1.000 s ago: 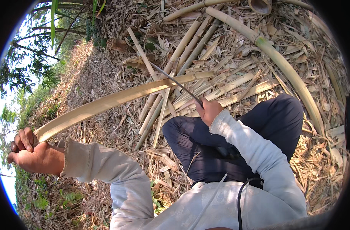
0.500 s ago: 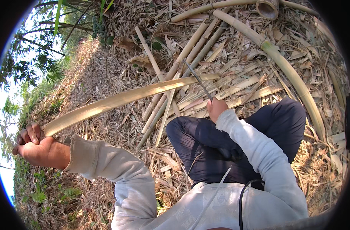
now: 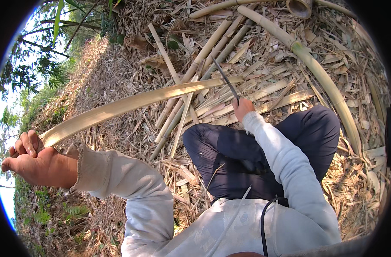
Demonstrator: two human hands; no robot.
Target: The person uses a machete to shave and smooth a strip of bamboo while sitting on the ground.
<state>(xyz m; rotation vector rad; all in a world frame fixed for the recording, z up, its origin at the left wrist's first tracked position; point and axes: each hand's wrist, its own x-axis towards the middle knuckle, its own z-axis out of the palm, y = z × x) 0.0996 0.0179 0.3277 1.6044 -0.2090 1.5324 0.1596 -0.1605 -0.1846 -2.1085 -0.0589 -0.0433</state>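
Observation:
At the far left my left hand (image 3: 39,158) is closed around the near end of a long, flat split bamboo strip (image 3: 127,103). The strip reaches up and across to the right, pale inner face showing. My right hand (image 3: 243,109), in front of my crossed legs, grips the handle of a long knife (image 3: 225,78). Its narrow dark blade slants up and to the left, crossing the strip close to its far end. Whether the edge touches the strip I cannot tell. The handle is mostly hidden in my fist.
Several bamboo poles (image 3: 208,48) lie crossed beyond the strip. Flat split pieces (image 3: 264,95) lie past my knees. A thick bent bamboo pole (image 3: 319,77) curves along the right, and a hollow bamboo section (image 3: 299,8) sits at the top. Dry leaf litter and shavings cover the ground.
My left hand has shifted left and slightly up with the bamboo strip, drawing it along. My right hand and the knife have moved up a little, the blade remaining across the strip.

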